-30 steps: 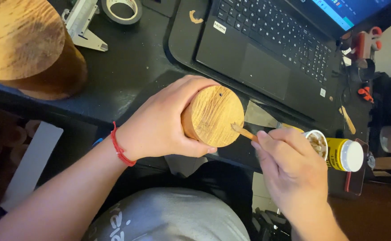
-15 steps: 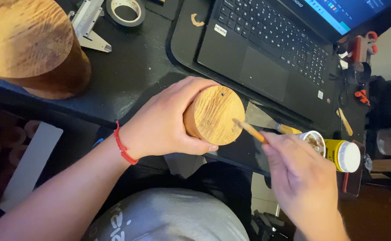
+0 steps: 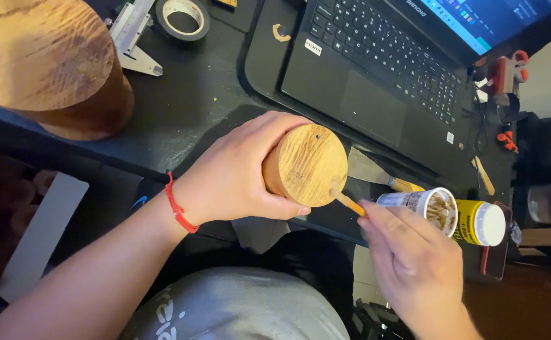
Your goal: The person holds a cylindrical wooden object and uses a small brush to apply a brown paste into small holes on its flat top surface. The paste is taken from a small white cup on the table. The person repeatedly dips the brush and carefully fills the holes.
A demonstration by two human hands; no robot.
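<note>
Big wooden block (image 3: pixel 49 63) sits at the counter's (image 3: pixel 206 107) far-left corner, caliper (image 3: pixel 134 34) and black tape roll (image 3: pixel 184 17) just beside it along the far edge. Left hand (image 3: pixel 231 176), red cord bracelet (image 3: pixel 178 204) at the wrist, grip closed around the side of a small wooden cylinder (image 3: pixel 307 165); cylinder held tilted over the counter's near edge, round end face toward the camera, thumb under its lower rim. Laptop (image 3: pixel 382 69) open behind it, mid to far-right of the counter. Putty knife (image 3: pixel 376 173) lies flat between laptop and near edge. Right hand (image 3: pixel 414 264) pinches a thin orange-tipped wooden stick (image 3: pixel 349 203); tip touches the lower rim of the end face. Just right: open jar (image 3: pixel 423 208) and yellow container with white cap (image 3: pixel 480 221), both on their sides, near the near-right corner. Red clamp (image 3: pixel 507 72) at the far-right edge
</note>
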